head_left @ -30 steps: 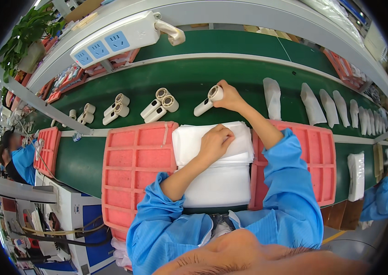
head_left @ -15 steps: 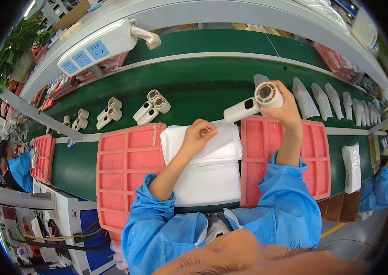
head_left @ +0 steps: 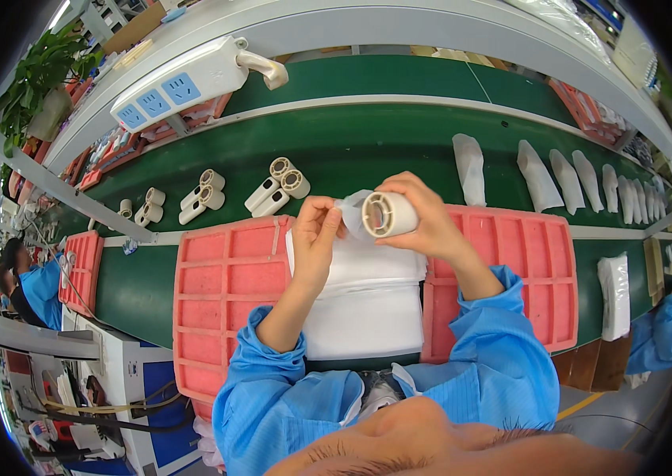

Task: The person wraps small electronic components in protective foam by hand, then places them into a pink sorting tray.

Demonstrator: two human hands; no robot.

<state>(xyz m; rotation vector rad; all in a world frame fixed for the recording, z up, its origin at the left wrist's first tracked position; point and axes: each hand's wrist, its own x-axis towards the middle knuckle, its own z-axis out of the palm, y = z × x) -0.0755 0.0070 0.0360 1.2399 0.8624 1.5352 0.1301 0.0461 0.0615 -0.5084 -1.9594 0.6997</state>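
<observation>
My right hand (head_left: 423, 218) is wrapped round a white handheld device (head_left: 399, 215) with a round, fan-like head, its ribbed open end facing me and to the left. Its handle is out of sight. Close by on the left, my left hand (head_left: 322, 230) pinches a thin translucent white sleeve (head_left: 356, 213), which touches the head's left side. How far the sleeve goes over the device cannot be made out. Below both hands lies a stack of white sleeves (head_left: 364, 321), between two red gridded trays (head_left: 201, 293) (head_left: 503, 238).
Bare white devices (head_left: 276, 186) stand in groups on the green belt (head_left: 352, 143) to the left. Wrapped ones (head_left: 538, 176) form a row at the right. A power strip (head_left: 181, 86) hangs from the upper shelf. Other people in blue (head_left: 38, 293) are at both sides.
My right hand has brought the device left and nearer, turning its head toward my left hand. My left hand has risen from the stack with a sleeve. A wrapped piece on the belt is uncovered.
</observation>
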